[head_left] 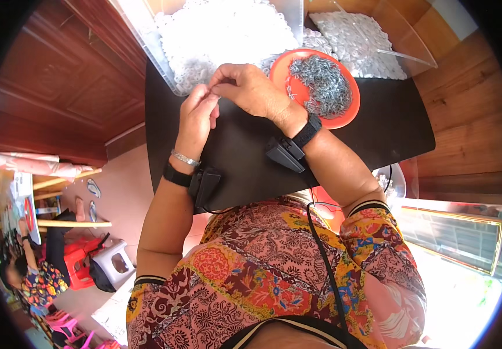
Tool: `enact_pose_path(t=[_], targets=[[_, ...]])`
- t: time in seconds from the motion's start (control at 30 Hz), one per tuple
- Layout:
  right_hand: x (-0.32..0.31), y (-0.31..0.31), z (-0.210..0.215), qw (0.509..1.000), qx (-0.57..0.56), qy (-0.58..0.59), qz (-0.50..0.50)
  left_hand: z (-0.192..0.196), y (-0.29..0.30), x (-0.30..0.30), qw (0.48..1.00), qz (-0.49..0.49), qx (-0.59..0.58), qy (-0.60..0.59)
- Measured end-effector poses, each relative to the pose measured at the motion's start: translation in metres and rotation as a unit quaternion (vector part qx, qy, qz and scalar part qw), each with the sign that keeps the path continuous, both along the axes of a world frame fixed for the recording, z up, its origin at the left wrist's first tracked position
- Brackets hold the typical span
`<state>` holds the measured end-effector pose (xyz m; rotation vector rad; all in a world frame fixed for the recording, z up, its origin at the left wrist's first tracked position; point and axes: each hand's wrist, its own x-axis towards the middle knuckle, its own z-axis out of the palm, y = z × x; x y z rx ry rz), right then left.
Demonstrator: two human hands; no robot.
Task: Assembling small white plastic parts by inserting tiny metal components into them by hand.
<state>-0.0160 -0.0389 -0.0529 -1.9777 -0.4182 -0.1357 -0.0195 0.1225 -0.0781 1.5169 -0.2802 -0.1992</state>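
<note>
My left hand [196, 116] and right hand [254, 93] meet above the dark table [239, 157], fingertips close together. Both are closed in a pinch. Something small and pale may sit between the fingertips, but I cannot make out what it is. Just beyond them stands a clear plastic bin [146, 34], heaped with small white pieces [228, 35] that look washed out by glare. Beside my right wrist lies an orange plate [338, 123] bearing a pile of thin grey metal nails or pins [325, 84]. A few paler pins rest on the plate's left side.
A clear bag of white pieces [358, 41] lies behind the plate. Black straps with small boxes sit on both wrists, and a black cable [324, 250] runs down my front. At left are another person [38, 282], a red stool [79, 264] and a grey stool [111, 264].
</note>
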Motion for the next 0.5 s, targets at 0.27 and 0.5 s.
enact_pose_path(t=[0.27,0.5], targets=[[0.008,-0.002,-0.010,0.996,0.067,0.033,0.040,0.005,-0.001,0.000,1.000,-0.002,0.010,-0.013],[-0.003,0.010,-0.004,0.996,-0.020,-0.087,0.030,0.006,0.005,0.002,0.995,0.058,-0.080,0.019]])
